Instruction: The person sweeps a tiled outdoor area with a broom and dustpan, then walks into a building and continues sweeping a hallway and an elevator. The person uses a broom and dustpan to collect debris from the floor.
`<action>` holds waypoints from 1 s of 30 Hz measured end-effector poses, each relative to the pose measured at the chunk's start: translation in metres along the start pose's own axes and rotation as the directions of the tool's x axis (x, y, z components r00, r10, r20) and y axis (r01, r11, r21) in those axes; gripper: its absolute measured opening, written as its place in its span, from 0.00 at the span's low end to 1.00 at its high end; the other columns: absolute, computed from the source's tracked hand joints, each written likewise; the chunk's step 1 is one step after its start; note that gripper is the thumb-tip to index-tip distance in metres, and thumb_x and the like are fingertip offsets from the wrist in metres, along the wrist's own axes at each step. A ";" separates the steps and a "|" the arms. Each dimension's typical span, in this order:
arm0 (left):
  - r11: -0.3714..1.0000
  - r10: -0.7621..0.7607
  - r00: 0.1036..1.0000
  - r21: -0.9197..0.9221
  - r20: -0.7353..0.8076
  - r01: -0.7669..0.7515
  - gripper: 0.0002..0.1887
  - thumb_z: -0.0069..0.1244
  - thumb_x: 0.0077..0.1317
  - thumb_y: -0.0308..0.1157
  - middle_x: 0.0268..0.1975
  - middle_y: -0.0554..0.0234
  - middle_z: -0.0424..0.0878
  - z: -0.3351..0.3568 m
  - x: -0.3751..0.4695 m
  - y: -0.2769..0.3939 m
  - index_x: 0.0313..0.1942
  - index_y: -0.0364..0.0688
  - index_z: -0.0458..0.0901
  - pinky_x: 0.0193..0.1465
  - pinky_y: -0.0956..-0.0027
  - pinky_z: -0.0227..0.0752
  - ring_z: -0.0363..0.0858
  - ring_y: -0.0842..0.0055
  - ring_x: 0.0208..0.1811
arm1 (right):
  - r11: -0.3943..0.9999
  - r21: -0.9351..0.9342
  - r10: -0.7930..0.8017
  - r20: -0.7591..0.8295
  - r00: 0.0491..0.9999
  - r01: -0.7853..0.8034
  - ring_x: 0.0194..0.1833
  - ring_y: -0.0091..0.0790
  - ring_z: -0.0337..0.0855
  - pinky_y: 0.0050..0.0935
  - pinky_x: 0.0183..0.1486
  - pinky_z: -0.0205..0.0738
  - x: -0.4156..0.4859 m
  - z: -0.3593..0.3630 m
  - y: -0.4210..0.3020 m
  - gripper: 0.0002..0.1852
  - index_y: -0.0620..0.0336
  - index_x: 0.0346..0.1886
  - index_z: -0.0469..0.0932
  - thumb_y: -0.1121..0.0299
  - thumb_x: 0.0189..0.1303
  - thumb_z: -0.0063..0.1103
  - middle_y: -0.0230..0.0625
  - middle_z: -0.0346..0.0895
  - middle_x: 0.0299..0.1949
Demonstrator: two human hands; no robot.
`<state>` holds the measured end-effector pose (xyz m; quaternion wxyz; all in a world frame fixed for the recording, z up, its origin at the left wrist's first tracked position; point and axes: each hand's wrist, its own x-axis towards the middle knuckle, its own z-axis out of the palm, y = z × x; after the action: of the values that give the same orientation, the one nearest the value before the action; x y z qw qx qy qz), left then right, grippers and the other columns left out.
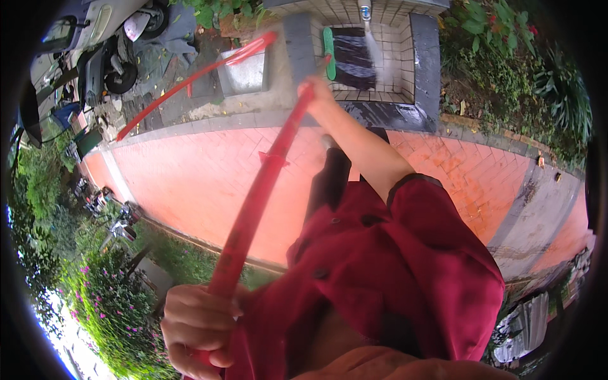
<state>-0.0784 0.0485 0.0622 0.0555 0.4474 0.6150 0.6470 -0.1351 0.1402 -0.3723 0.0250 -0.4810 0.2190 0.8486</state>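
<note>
A mop with a red pole (256, 199) slants up from the lower left towards a tiled basin. My left hand (202, 325) is wrapped around the pole's upper end, close to my body. Farther down the pole, my right hand (316, 92) grips it at the basin's near left corner. The mop's green head bar (329, 53) lies inside the basin along the left wall, and its dark wet strands (351, 57) spread to the right. Water (375, 52) streams from a tap (365, 13) beside and onto the strands. The basin's dark stone rim (380, 114) is wet in front.
Left of the basin stands a pale square block or container (244, 73). A long red strip or pole (175, 90) crosses there. Motor scooters (118, 71) stand farther left. Orange paving (190, 180) runs under me, with plants (503, 71) to the right of the basin.
</note>
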 end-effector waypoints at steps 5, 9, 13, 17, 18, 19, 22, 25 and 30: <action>0.980 -0.101 0.995 -0.170 0.004 0.101 0.07 0.45 0.60 0.21 0.10 0.75 0.65 -0.006 0.004 -0.029 0.38 0.44 0.72 0.14 0.80 0.69 0.65 0.85 0.09 | 0.987 0.052 -0.154 0.014 0.988 0.153 0.16 0.26 0.63 0.22 0.19 0.62 -0.029 -0.040 -0.075 0.09 0.58 0.24 0.59 0.73 0.59 0.44 0.30 0.60 0.15; 0.970 -0.227 0.960 -0.127 -0.166 0.208 0.06 0.37 0.62 0.23 0.11 0.76 0.61 -0.025 -0.001 -0.033 0.39 0.39 0.69 0.18 0.79 0.64 0.61 0.86 0.11 | 0.975 -0.003 -0.224 -0.034 0.974 0.224 0.15 0.26 0.61 0.23 0.18 0.61 -0.025 -0.036 -0.069 0.09 0.56 0.24 0.60 0.70 0.61 0.41 0.29 0.59 0.15; 0.980 -0.189 0.963 0.022 -0.193 0.197 0.09 0.35 0.63 0.22 0.12 0.74 0.62 -0.019 0.001 -0.014 0.41 0.39 0.70 0.19 0.80 0.69 0.63 0.85 0.12 | 0.976 -0.072 -0.211 -0.108 0.972 0.204 0.14 0.26 0.59 0.24 0.16 0.59 -0.002 -0.004 -0.012 0.08 0.54 0.24 0.59 0.70 0.60 0.41 0.28 0.56 0.15; 0.989 -0.083 0.988 0.130 0.126 0.067 0.08 0.46 0.61 0.26 0.13 0.74 0.66 0.004 0.009 -0.009 0.41 0.42 0.72 0.19 0.78 0.74 0.69 0.84 0.13 | 0.999 0.043 -0.009 0.050 0.999 0.007 0.17 0.28 0.63 0.24 0.18 0.61 0.000 0.010 -0.014 0.07 0.55 0.25 0.60 0.71 0.57 0.45 0.32 0.59 0.17; 0.998 -0.032 0.990 0.060 0.139 0.024 0.08 0.50 0.58 0.25 0.13 0.74 0.68 0.008 0.010 -0.013 0.38 0.43 0.73 0.20 0.76 0.76 0.69 0.83 0.12 | 1.000 0.025 -0.016 0.098 0.995 0.013 0.15 0.27 0.61 0.23 0.17 0.61 -0.005 0.006 -0.026 0.09 0.57 0.24 0.58 0.75 0.57 0.46 0.29 0.58 0.15; 0.999 -0.035 0.995 0.038 0.089 0.032 0.08 0.50 0.58 0.25 0.12 0.74 0.68 0.010 0.011 -0.018 0.37 0.43 0.72 0.20 0.76 0.76 0.69 0.83 0.11 | 0.996 0.006 -0.091 0.058 0.994 0.091 0.15 0.26 0.61 0.23 0.17 0.61 -0.011 -0.001 -0.041 0.09 0.57 0.24 0.58 0.74 0.57 0.46 0.28 0.58 0.15; 0.991 -0.074 0.997 -0.115 0.014 0.075 0.05 0.47 0.59 0.24 0.11 0.75 0.65 0.000 0.012 -0.034 0.34 0.41 0.70 0.18 0.75 0.73 0.66 0.84 0.10 | 0.981 -0.019 -0.191 0.032 0.981 0.191 0.15 0.26 0.62 0.22 0.18 0.62 -0.032 -0.025 -0.081 0.08 0.57 0.24 0.59 0.74 0.58 0.45 0.28 0.58 0.15; 0.973 -0.222 0.965 -0.093 -0.137 0.211 0.07 0.37 0.63 0.26 0.12 0.77 0.62 -0.016 0.003 -0.040 0.39 0.39 0.70 0.19 0.79 0.63 0.63 0.87 0.13 | 0.969 -0.002 -0.248 -0.046 0.968 0.248 0.15 0.25 0.62 0.22 0.18 0.62 -0.033 -0.036 -0.082 0.07 0.57 0.25 0.59 0.74 0.58 0.44 0.27 0.58 0.15; 0.977 -0.204 0.927 -0.009 -0.314 0.212 0.08 0.34 0.65 0.26 0.11 0.76 0.57 -0.018 -0.013 -0.016 0.40 0.37 0.70 0.21 0.76 0.59 0.58 0.86 0.12 | 0.967 -0.144 -0.220 -0.042 0.975 0.212 0.16 0.26 0.63 0.22 0.18 0.62 0.003 -0.017 -0.017 0.07 0.57 0.26 0.59 0.74 0.58 0.43 0.29 0.59 0.16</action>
<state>-0.0896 0.0307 0.0452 0.0200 0.2720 0.6678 0.6926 -0.1190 0.1481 -0.3878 0.0775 -0.5266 0.1065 0.8398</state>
